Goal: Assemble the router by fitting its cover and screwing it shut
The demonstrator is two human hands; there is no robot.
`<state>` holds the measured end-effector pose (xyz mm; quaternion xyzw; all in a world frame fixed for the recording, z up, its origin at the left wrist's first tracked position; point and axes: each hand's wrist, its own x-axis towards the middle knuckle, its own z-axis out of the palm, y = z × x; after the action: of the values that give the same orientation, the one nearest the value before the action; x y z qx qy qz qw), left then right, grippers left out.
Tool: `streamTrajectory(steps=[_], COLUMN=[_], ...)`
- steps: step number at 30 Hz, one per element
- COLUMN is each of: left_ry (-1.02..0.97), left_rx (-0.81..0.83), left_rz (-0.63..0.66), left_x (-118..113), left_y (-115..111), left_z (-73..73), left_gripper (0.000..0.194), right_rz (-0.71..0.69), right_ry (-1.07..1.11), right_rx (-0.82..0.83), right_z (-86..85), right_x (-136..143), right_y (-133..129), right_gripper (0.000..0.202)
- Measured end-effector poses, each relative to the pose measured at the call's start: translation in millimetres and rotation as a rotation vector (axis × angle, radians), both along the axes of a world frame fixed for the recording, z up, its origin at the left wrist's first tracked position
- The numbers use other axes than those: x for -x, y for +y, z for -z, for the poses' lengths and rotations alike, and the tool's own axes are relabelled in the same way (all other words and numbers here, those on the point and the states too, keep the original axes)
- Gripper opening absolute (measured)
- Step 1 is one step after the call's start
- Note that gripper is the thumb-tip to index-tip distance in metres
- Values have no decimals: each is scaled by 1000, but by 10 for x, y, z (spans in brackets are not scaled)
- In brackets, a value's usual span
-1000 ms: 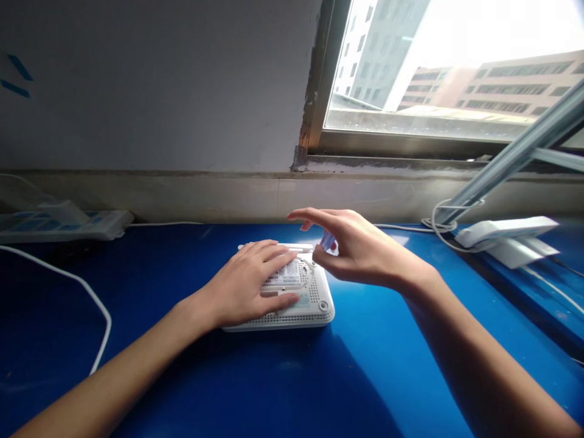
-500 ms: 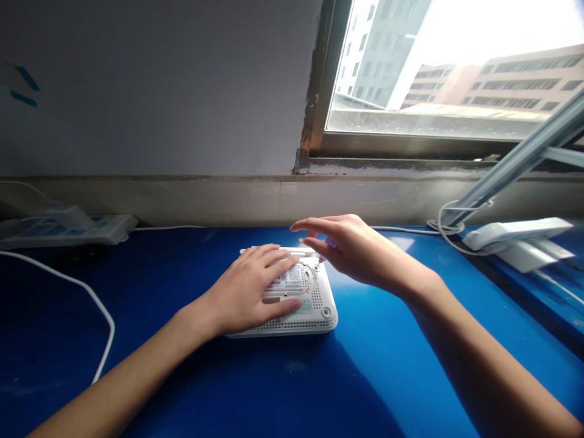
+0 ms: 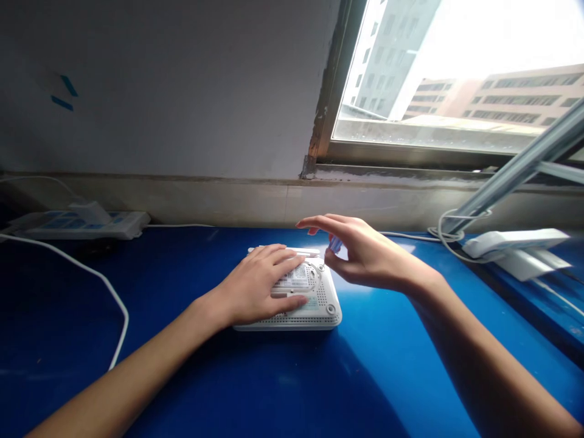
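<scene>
A white box-shaped device (image 3: pixel 319 307) with vent holes, printed labels and round feet lies flat on the blue table (image 3: pixel 292 377). My left hand (image 3: pixel 262 283) rests on its left part, palm down and fingers spread. Over the device's back right corner is my right hand (image 3: pixel 356 249), closed on a small translucent bluish handle (image 3: pixel 335 244) held between thumb and fingers. The handle's lower end points toward the round foot at that corner; whether its tip touches is too small to tell.
A power strip (image 3: pixel 132 225) with a plug lies at the back left, with a white cable (image 3: pixel 107 283) in front. At the right, a metal pole (image 3: pixel 497 176) wrapped in cable stands beside another power strip (image 3: pixel 520 240). Wall and window are behind.
My right thumb and fingers have shifted around the bluish handle, which shows more clearly now. The view has moved slightly. My left hand stays on the device.
</scene>
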<state>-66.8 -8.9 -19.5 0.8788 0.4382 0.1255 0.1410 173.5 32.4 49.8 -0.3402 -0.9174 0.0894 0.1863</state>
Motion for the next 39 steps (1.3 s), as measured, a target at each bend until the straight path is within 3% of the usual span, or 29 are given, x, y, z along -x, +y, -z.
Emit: streamTrajectory(steps=[3, 5, 10, 15, 20, 24, 26, 31, 36, 39], left_ry=[-4, -6, -10, -7, 14, 8, 3, -14, -7, 3], left_rx=[2, 7, 12, -7, -17, -13, -10, -21, -11, -11], left_rz=[2, 3, 1, 13, 14, 10, 10, 18, 11, 14], left_x=[2, 2, -2, 4, 6, 2, 3, 8, 1, -2], left_y=[2, 5, 14, 18, 16, 11, 13, 18, 15, 12], left_z=[-2, -6, -10, 0, 6, -13, -16, 1, -4, -13], left_gripper=[75, 74, 74, 74, 75, 74, 73, 74, 74, 74], right_rz=[52, 41, -15, 43, -23, 47, 42, -5, 38, -7], right_ry=[-23, -5, 34, -3, 24, -21, -17, 31, -4, 29], right_rx=[-17, -2, 15, 34, 23, 18, 48, 11, 29, 45], right_z=[9, 25, 15, -9, -19, -24, -18, -17, -10, 0], right_x=[7, 10, 1, 35, 14, 29, 35, 16, 24, 15], right_y=[4, 13, -8, -18, -31, -38, -35, -45, -17, -2], right_gripper=[32, 27, 63, 28, 58, 26, 27, 62, 30, 45])
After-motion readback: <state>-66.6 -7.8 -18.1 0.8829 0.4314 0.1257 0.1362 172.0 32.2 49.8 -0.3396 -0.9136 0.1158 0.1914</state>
